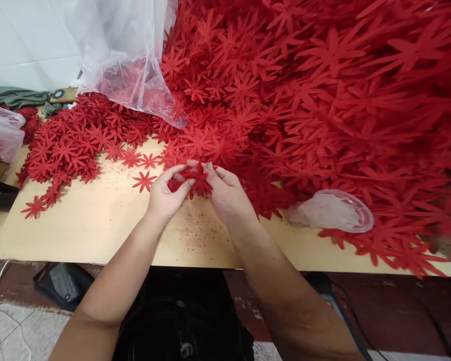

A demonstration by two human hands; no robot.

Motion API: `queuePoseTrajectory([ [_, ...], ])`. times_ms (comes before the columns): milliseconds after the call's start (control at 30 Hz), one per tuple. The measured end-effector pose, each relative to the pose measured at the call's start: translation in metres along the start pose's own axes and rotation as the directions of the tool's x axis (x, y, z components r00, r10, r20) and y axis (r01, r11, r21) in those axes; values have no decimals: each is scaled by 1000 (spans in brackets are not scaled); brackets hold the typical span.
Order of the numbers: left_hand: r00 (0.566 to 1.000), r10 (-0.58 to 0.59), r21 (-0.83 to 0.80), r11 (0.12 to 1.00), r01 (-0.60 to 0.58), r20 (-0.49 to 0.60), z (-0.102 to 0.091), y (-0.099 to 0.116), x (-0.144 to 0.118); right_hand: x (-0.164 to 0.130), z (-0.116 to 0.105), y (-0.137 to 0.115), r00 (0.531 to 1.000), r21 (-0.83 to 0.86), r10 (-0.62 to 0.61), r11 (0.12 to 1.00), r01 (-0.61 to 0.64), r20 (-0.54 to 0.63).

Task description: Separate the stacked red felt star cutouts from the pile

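My left hand (pixel 165 193) and my right hand (pixel 225 193) meet over the wooden table (pixel 97 225), both pinching a small stack of red flower-shaped cutouts (pixel 196 179). The fingers of both hands close on the stack's edges. Just left of my left hand lies a single red cutout (pixel 144 180) flat on the wood. A huge heap of the same red cutouts (pixel 323 100) rises right behind and to the right of my hands.
A flatter spread of red cutouts (pixel 75 140) covers the table's far left. A clear plastic bag (pixel 128 55) holds more cutouts at the back. A round transparent lid (pixel 332 210) rests at the heap's foot on the right. Red crumbs dot the wood near the front edge.
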State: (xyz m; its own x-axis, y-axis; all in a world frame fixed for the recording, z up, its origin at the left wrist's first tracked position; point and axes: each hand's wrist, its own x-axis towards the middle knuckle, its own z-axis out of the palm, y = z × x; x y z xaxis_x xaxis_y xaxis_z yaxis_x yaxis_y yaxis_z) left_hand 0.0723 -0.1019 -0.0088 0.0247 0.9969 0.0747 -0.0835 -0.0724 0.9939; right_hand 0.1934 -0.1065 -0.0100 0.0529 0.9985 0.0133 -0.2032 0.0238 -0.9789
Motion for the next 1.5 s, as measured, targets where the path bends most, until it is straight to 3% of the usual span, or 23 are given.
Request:
queuePoseTrajectory([
  [200, 1000, -1, -23, 1000, 2, 22, 0, -5, 0, -4, 8, -2, 999, -67, -24, 997, 27, 40],
  [400, 993, -107, -104, 989, 102, -42, -3, 0, 0, -5, 5, -2, 998, 41, -31, 999, 28, 52],
  [667, 995, -104, -136, 985, 104, 8, -2, 2, 1, -6, 3, 1, 982, -267, -174, 952, 149, -70],
  [867, 985, -146, -121, 980, 156, 89, -4, 4, -2, -6, 2, -1, 959, -400, -258, 896, 193, -114],
  [1067, 988, -156, -138, 978, 157, 18, -5, 0, 0, -3, 0, 4, 960, -339, -259, 917, 210, -108],
  [1200, 992, -117, -96, 988, 121, 47, -3, -1, 1, -2, -2, 2, 979, -298, -188, 942, 155, -85],
  [1333, 992, -113, 19, 993, 113, 52, -1, 0, 2, -1, -3, -1, 957, -325, -242, 928, 180, -160],
  [1500, 994, -108, 106, 989, 104, 31, 1, -3, 4, 5, -3, 1, 938, -225, -241, 956, 186, -248],
])
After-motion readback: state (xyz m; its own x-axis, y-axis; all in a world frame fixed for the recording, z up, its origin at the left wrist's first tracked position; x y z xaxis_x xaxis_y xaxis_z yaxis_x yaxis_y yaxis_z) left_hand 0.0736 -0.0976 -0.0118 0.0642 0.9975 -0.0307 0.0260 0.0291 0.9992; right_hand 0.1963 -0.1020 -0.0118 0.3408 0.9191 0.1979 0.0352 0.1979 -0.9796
